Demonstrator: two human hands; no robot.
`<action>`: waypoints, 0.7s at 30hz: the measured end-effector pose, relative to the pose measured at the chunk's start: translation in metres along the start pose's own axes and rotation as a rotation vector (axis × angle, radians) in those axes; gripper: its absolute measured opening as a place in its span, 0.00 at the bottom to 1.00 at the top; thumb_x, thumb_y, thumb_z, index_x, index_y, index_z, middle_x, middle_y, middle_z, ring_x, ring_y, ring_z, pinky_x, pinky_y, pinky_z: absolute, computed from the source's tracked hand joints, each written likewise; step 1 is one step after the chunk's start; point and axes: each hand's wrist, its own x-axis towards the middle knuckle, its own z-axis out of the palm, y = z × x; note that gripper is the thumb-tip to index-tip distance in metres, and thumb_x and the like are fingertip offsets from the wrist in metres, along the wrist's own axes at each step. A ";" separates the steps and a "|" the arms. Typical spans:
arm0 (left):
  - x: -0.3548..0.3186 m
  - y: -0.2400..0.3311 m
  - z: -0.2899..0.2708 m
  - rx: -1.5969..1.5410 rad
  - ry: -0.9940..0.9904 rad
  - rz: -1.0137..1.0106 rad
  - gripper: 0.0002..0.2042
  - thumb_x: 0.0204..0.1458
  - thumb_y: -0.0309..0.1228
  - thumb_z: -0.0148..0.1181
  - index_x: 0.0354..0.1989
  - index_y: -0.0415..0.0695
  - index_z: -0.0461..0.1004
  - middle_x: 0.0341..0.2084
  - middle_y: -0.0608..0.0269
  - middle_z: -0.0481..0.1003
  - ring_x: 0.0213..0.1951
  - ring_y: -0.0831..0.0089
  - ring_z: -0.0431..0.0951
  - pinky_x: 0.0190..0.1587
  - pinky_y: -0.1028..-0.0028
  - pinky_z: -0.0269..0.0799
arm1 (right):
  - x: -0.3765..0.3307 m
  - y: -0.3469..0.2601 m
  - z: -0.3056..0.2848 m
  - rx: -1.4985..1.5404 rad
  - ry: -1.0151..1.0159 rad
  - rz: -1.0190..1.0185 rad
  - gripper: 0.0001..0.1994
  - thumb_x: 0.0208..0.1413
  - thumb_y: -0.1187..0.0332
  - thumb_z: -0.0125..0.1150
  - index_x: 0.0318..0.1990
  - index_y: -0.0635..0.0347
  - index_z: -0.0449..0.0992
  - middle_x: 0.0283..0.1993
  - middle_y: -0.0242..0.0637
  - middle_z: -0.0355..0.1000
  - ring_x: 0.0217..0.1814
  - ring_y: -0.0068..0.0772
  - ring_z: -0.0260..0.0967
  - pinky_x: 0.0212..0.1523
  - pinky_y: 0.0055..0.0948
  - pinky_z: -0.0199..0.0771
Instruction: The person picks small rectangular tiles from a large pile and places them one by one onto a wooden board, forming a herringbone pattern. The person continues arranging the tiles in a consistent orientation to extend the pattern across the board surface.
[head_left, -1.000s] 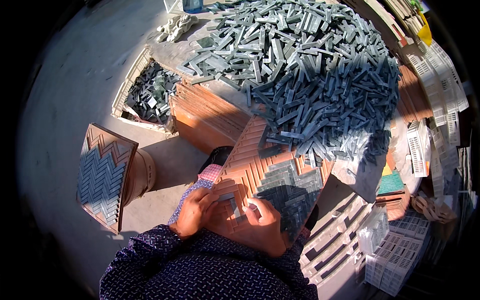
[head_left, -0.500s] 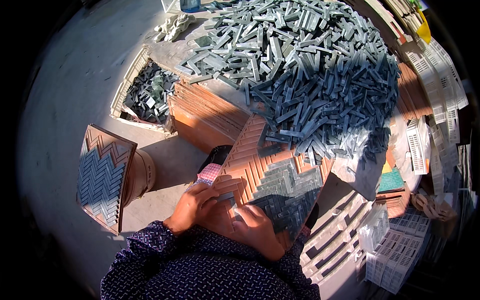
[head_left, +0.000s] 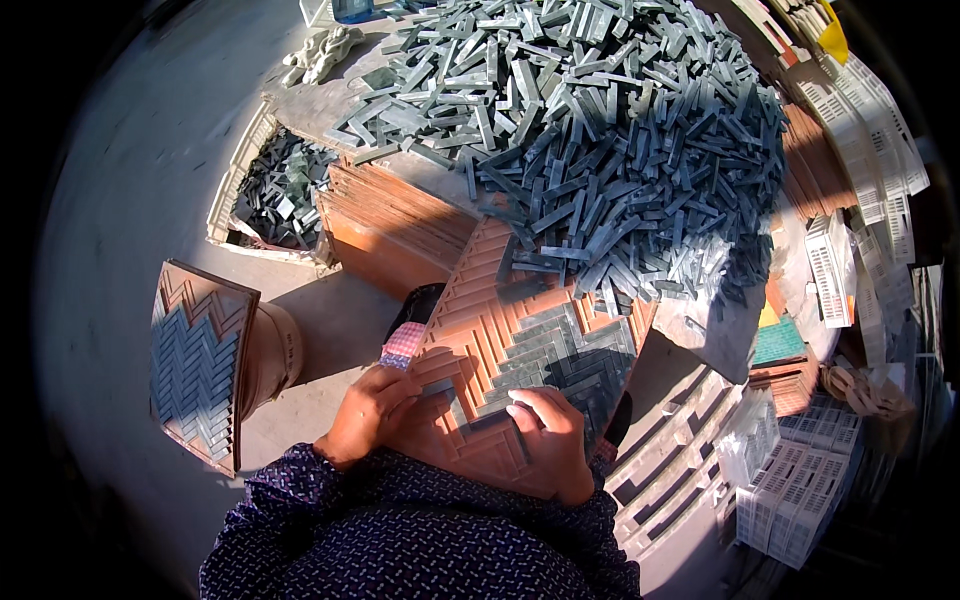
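An orange herringbone-grooved tray (head_left: 460, 465) lies slanted across my lap, partly filled with dark grey-green tile strips (head_left: 570, 350). A few separate strips lie in grooves toward its lower left. My left hand (head_left: 368, 415) rests by the tray's left edge, fingers curled together; whatever they hold is hidden. Over the lower middle of the tray is my right hand (head_left: 555, 440), thumb and forefinger slightly apart beside the laid strips, with nothing visible between them. The tray's far end reaches under a large heap of loose strips (head_left: 600, 150).
Another partly filled tray (head_left: 205, 370) sits on a round bucket (head_left: 275, 345) at left. Beyond are a cream crate (head_left: 222, 200) of dark pieces and a stack of orange trays (head_left: 385, 235). White gloves (head_left: 322, 52) lie farther back. White crates (head_left: 800, 500) stand at right.
My right hand has moved right and up across the tray, uncovering strips at its lower left. The left hand stays by the tray's edge. The whole view has shifted slightly.
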 end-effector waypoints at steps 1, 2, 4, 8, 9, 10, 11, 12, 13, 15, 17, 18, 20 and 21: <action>0.000 -0.004 0.000 0.026 -0.019 0.045 0.08 0.41 0.21 0.64 0.32 0.41 0.78 0.32 0.58 0.75 0.35 0.58 0.76 0.39 0.66 0.73 | 0.000 0.003 -0.001 -0.010 0.014 0.000 0.09 0.49 0.76 0.63 0.39 0.65 0.76 0.36 0.46 0.74 0.36 0.46 0.73 0.37 0.34 0.74; 0.000 -0.006 0.000 0.053 -0.035 0.090 0.07 0.41 0.22 0.64 0.31 0.41 0.78 0.32 0.58 0.75 0.35 0.58 0.76 0.39 0.66 0.73 | 0.001 0.006 -0.002 -0.015 0.016 -0.002 0.08 0.49 0.76 0.62 0.38 0.65 0.76 0.35 0.46 0.74 0.36 0.46 0.73 0.36 0.34 0.74; 0.008 -0.007 -0.007 0.018 -0.133 0.071 0.05 0.42 0.22 0.63 0.30 0.41 0.78 0.31 0.58 0.75 0.35 0.58 0.76 0.38 0.65 0.73 | 0.004 0.010 -0.003 -0.005 0.020 0.011 0.08 0.49 0.76 0.62 0.38 0.65 0.76 0.35 0.45 0.74 0.36 0.46 0.73 0.36 0.34 0.73; 0.048 -0.001 -0.006 0.031 -0.124 0.146 0.05 0.44 0.24 0.62 0.30 0.40 0.77 0.29 0.57 0.74 0.33 0.57 0.75 0.37 0.64 0.72 | 0.035 0.023 0.000 -0.074 0.088 -0.031 0.08 0.48 0.77 0.62 0.38 0.62 0.76 0.32 0.43 0.73 0.31 0.44 0.73 0.32 0.34 0.73; 0.061 0.001 -0.003 0.024 -0.072 0.158 0.05 0.44 0.24 0.62 0.30 0.40 0.76 0.29 0.57 0.74 0.33 0.56 0.75 0.36 0.64 0.72 | 0.046 0.026 0.002 -0.114 0.112 -0.060 0.08 0.48 0.78 0.61 0.38 0.62 0.76 0.33 0.43 0.73 0.32 0.45 0.72 0.33 0.34 0.72; 0.077 0.002 0.005 0.015 -0.021 0.170 0.05 0.44 0.24 0.62 0.30 0.40 0.76 0.29 0.56 0.74 0.33 0.55 0.75 0.36 0.63 0.71 | 0.060 0.031 0.003 -0.154 0.136 -0.088 0.09 0.48 0.78 0.61 0.39 0.62 0.76 0.33 0.43 0.72 0.33 0.45 0.72 0.33 0.35 0.72; 0.092 0.000 0.014 0.003 0.032 0.182 0.05 0.44 0.24 0.62 0.30 0.40 0.76 0.28 0.56 0.74 0.33 0.54 0.75 0.36 0.63 0.71 | 0.072 0.036 0.005 -0.198 0.158 -0.117 0.09 0.48 0.78 0.60 0.39 0.62 0.75 0.34 0.43 0.72 0.34 0.46 0.72 0.34 0.35 0.72; 0.107 0.000 0.020 0.035 0.018 0.143 0.06 0.45 0.26 0.61 0.32 0.41 0.74 0.31 0.55 0.73 0.36 0.54 0.74 0.38 0.62 0.71 | 0.084 0.040 0.007 -0.233 0.135 -0.170 0.10 0.47 0.78 0.60 0.40 0.61 0.75 0.35 0.41 0.71 0.35 0.46 0.71 0.35 0.36 0.72; 0.120 0.001 0.025 0.067 0.004 0.103 0.08 0.45 0.28 0.61 0.33 0.41 0.72 0.34 0.55 0.72 0.39 0.53 0.73 0.40 0.61 0.71 | 0.096 0.043 0.008 -0.267 0.111 -0.223 0.11 0.47 0.78 0.59 0.40 0.61 0.75 0.36 0.39 0.70 0.37 0.45 0.71 0.35 0.36 0.72; 0.140 0.000 0.044 0.097 -0.016 0.100 0.10 0.45 0.28 0.61 0.35 0.41 0.70 0.35 0.54 0.70 0.41 0.52 0.71 0.41 0.61 0.70 | 0.110 0.048 0.006 -0.371 0.069 -0.250 0.12 0.46 0.77 0.58 0.41 0.60 0.76 0.37 0.37 0.69 0.38 0.44 0.70 0.36 0.37 0.73; 0.147 0.000 0.053 0.125 -0.037 0.095 0.12 0.44 0.28 0.62 0.37 0.41 0.69 0.37 0.53 0.69 0.43 0.51 0.71 0.42 0.61 0.70 | 0.118 0.048 0.006 -0.476 0.020 -0.224 0.12 0.46 0.78 0.57 0.41 0.60 0.76 0.38 0.37 0.67 0.40 0.43 0.69 0.37 0.38 0.73; 0.148 -0.001 0.055 0.136 -0.050 0.096 0.14 0.43 0.28 0.62 0.38 0.40 0.68 0.38 0.53 0.69 0.44 0.51 0.70 0.42 0.61 0.70 | 0.121 0.046 0.004 -0.527 -0.016 -0.209 0.12 0.48 0.78 0.54 0.41 0.61 0.76 0.39 0.37 0.66 0.42 0.42 0.69 0.39 0.38 0.73; 0.147 0.000 0.057 0.139 -0.054 0.112 0.15 0.43 0.27 0.62 0.39 0.40 0.67 0.39 0.52 0.69 0.44 0.51 0.70 0.43 0.61 0.69 | 0.124 0.045 0.000 -0.510 -0.062 -0.243 0.12 0.46 0.78 0.56 0.40 0.63 0.75 0.39 0.38 0.66 0.43 0.43 0.68 0.40 0.38 0.73; 0.142 0.003 0.056 0.132 -0.046 0.126 0.16 0.43 0.27 0.62 0.40 0.40 0.67 0.39 0.52 0.69 0.44 0.51 0.70 0.43 0.61 0.69 | 0.125 0.046 -0.002 -0.501 -0.084 -0.260 0.12 0.45 0.78 0.57 0.40 0.64 0.75 0.39 0.38 0.66 0.44 0.43 0.68 0.40 0.39 0.73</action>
